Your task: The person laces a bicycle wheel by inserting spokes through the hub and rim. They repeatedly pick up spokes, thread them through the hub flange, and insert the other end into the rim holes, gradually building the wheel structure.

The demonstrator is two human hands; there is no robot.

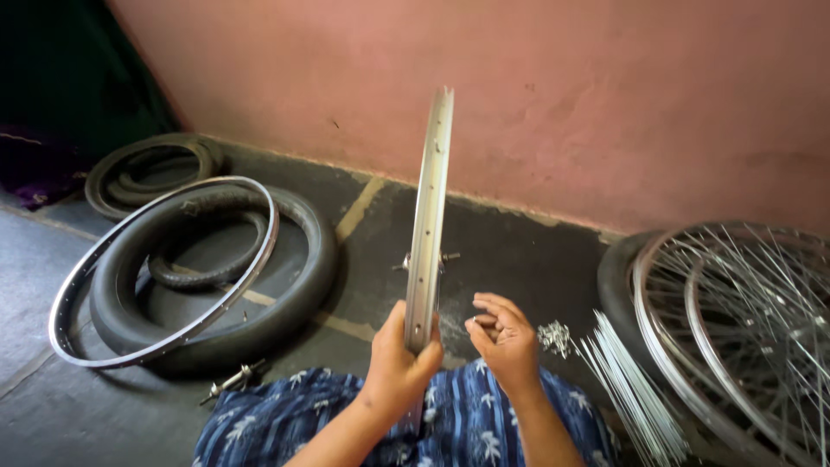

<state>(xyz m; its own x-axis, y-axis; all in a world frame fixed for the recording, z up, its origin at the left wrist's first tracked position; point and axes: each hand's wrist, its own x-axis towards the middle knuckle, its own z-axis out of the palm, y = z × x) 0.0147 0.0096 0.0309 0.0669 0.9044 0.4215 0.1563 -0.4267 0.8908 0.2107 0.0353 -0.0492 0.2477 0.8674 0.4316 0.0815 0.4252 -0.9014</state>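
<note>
Left hand grasps upright wheel rim, edge-on over lap, steadying it | right hand curled, contents indiscernible, beside loose spokes, within reach.

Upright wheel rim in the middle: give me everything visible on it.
The wheel rim is a bare, silvery metal hoop, seen edge-on and standing upright, leaning slightly right at the top. Small spoke holes run along its band. A hub axle shows at mid-height behind it. The left hand grips its lower part; its bottom rests on the blue patterned lap. The right hand is beside it, not touching.
</note>
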